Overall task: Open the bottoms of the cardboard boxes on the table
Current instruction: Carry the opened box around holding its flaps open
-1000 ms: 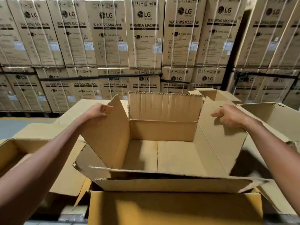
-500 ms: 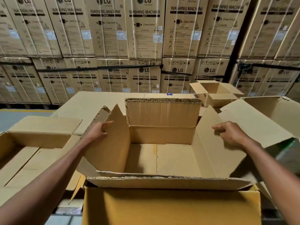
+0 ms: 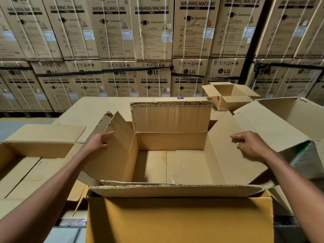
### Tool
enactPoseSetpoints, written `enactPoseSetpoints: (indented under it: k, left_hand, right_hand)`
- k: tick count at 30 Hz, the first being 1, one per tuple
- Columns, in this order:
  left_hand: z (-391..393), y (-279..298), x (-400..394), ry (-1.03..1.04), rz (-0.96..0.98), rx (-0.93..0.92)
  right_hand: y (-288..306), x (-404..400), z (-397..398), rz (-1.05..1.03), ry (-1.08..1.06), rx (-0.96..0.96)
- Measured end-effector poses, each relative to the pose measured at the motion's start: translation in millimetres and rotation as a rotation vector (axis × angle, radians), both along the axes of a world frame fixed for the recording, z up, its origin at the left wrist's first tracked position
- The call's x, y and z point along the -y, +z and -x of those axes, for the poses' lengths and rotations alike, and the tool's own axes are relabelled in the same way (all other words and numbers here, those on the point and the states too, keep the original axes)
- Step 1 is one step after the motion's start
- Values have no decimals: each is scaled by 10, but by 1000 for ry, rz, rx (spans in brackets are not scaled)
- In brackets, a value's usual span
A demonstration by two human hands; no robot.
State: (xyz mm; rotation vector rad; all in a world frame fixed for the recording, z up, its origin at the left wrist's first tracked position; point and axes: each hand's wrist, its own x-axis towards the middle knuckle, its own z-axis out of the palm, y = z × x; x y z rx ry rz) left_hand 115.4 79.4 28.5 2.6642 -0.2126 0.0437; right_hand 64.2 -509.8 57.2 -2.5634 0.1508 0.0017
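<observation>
Cardboard box with its four flaps spread, seen from above; it lies between the two hands, directly before the person, and rests on a yellower carton below the wrists. Left hand, fingers curled with the forefinger extended, presses the left flap outward; whether the thumb pinches the flap edge cannot be told. Right hand, fingers curled under, bears knuckle-down on the right flap; no grip on it is evident.

Probable hazards: uneven pressure from the two hands may slide the box off the carton beneath it; the left flap, already ragged along its far edge, may tear further at the crease if forced; the right flap, pushed outward, may foul the large open box just beyond the right hand.

Appearance: plain brown corrugated board; far flap upright, fluting exposed along its edge; near flap folded toward the person; inner floor closed, its centre seam seemingly covered with clear tape, so the bottom appears not yet opened.
</observation>
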Motion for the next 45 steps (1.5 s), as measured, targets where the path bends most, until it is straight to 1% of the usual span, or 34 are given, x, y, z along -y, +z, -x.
enactPoseSetpoints:
  k: [3,8,12,15,19,22,25,30,31,33,36,38,39,41,45]
  left_hand:
    - [4,38,-22,-13,-49,-22]
    - [75,3,-43,6,-93,30]
    - [105,-2,-59,28,-88,36]
    - [125,-15,-88,32,-86,47]
    - [176,-75,-100,53,-176,52]
    - [246,-110,-81,94,-282,130]
    - [291,-153,-83,102,-376,144]
    - [406,-16,39,112,-361,97]
    - [452,24,92,122,-319,92]
    - [545,132,183,160,-125,119]
    - [727,371,341,183,233,206]
    - [855,552,466,172,383,218]
    - [925,639,532,159,453,209]
    - [1070,793,641,108,560,202]
    - [1361,933,814,3,609,227]
  right_hand:
    - [-13,35,48,60,-21,-12]
    - [-32,57,112,175,-38,-14]
    - [-22,79,99,309,-16,-112]
    - [-57,125,84,387,-42,-133]
    - [-226,170,139,481,-96,-137]
    - [-241,119,216,569,-82,-85]
    - [-264,121,234,585,-93,-56]
    - [-279,102,264,546,-100,-36]
    - [-277,97,270,507,-111,-29]
    - [-218,60,310,369,-136,-6]
    - [6,-78,451,83,-150,68]
    - [175,-185,599,-122,-130,131]
    - [251,-238,686,-186,-114,165]
    - [397,-364,869,-265,-86,231]
    - [636,-673,1259,-361,-50,355]
